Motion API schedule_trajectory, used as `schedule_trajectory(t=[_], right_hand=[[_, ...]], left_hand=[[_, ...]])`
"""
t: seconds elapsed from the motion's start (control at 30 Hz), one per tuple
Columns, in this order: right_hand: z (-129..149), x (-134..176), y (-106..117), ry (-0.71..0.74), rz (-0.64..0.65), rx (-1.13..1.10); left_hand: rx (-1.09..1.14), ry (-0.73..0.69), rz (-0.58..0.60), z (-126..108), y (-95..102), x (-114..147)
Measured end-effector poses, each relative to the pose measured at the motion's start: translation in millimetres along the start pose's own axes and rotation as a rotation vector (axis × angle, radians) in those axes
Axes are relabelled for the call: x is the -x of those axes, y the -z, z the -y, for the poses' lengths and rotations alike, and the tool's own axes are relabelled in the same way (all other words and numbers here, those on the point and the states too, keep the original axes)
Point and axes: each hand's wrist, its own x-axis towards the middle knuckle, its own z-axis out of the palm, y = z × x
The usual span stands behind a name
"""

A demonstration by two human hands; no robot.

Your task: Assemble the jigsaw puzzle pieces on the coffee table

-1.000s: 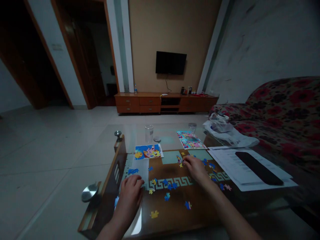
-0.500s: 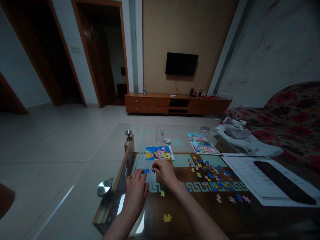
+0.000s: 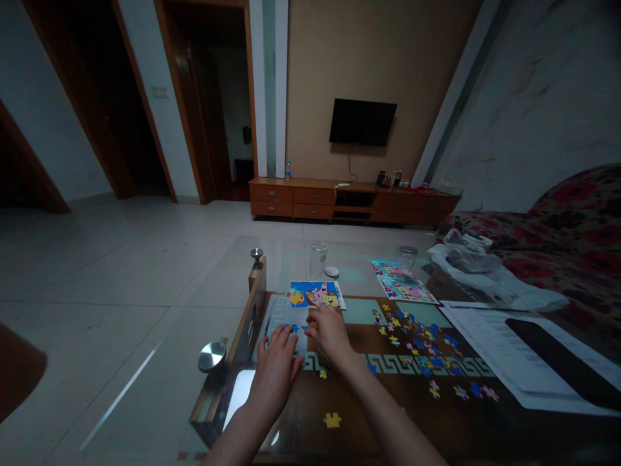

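Note:
On the glass-topped table, my left hand (image 3: 277, 364) lies palm down with its fingers stretched out, the fingertips beside a blue puzzle piece (image 3: 294, 328). My right hand (image 3: 330, 334) is bent over from the right, thumb and fingers pinched at a small bluish puzzle piece (image 3: 305, 328) that they partly cover. Just beyond both hands lies a picture card (image 3: 316, 294) with cartoon figures on blue. A small yellow-green puzzle piece (image 3: 323, 373) and a larger yellow puzzle piece (image 3: 332, 420) lie nearer to me, between my forearms.
Many loose puzzle pieces (image 3: 427, 343) are scattered right of my right hand. Farther off stand a clear glass jar (image 3: 318, 260), a round lid (image 3: 332, 272) and another jar (image 3: 407, 257) by a colourful picture sheet (image 3: 405, 283). Papers (image 3: 490, 349), a dark long object (image 3: 557, 359) and plastic bags (image 3: 485, 272) lie rightward.
The whole view has shifted slightly, so things appear a little farther right. My left hand's fingers look flatter and more spread. The right hand stays pinched by the blue pieces.

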Motion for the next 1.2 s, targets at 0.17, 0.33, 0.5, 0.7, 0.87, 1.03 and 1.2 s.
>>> schedule_trajectory(t=[0.17, 0.33, 0.5, 0.7, 0.87, 1.03, 1.2], right_hand=[[-1.3, -2.0, -5.7, 0.018, 0.042, -0.021], [-8.5, -2.1, -2.6, 0.024, 0.037, -0.04], [-18.9, 0.3, 2.9, -0.007, 0.008, -0.012], [-29.5, 0.4, 11.2, -0.076, 0.052, -0.023], [-27.9, 6.1, 23.7, -0.189, 0.095, 0.095], [-16.4, 11.2, 20.7, -0.054, 0.014, 0.031], [-1.6, 16.2, 11.3, 0.17, 0.003, -0.167]], left_hand=[[0.0, 0.016, 0.02, -1.5, 0.4, 0.5], [-0.005, 0.01, 0.017, -0.9, 0.4, 0.3], [0.004, -0.02, -0.016, 4.8, -6.9, 1.0], [0.022, -0.039, -0.045, 11.0, -13.4, 1.6], [0.03, -0.047, -0.051, 12.2, -14.6, 0.7], [0.029, -0.048, -0.079, 12.3, -18.3, 0.3], [0.03, -0.066, -0.168, 17.3, -23.4, -0.7]])
